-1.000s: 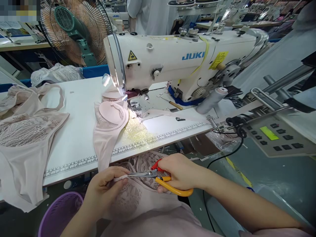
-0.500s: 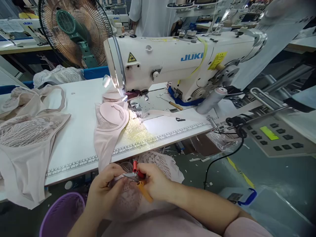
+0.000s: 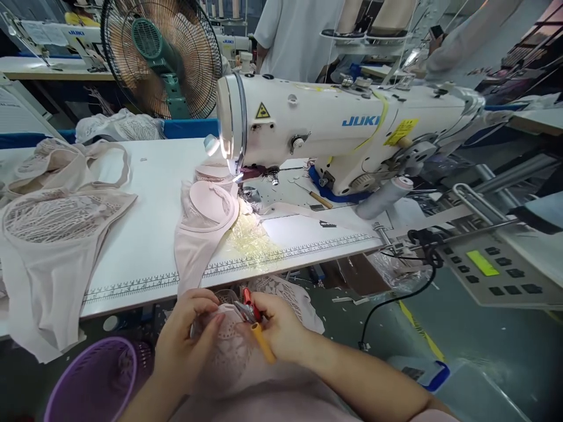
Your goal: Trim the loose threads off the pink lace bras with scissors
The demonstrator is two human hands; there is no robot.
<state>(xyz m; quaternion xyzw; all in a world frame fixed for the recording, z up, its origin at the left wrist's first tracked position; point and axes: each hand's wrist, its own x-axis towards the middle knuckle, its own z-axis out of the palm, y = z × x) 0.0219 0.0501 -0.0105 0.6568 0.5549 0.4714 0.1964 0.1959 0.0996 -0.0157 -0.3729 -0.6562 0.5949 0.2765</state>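
Below the table's front edge, my left hand (image 3: 189,337) is closed on the edge of a pale pink lace bra (image 3: 231,346) that lies over my lap. My right hand (image 3: 281,328) is closed around small scissors (image 3: 247,309) with one red and one orange handle. Their blades point left, beside the bra's edge near my left fingers. Another pink bra (image 3: 211,205) lies on the white sewing table (image 3: 149,205), its cup by the needle of the sewing machine (image 3: 281,123) and its wing hanging over the front edge towards my left hand.
More bras (image 3: 65,234) lie at the table's left. A purple basket (image 3: 97,375) stands on the floor below. On the right are a thread cone (image 3: 387,196) and a control panel (image 3: 492,264). Behind are a fan (image 3: 162,53) and a person in white (image 3: 299,41).
The scissors' blades have moved slightly right, away from my left fingers, and the bra's edge shows more. My view has shifted a little, so the machine appears lower and further right.
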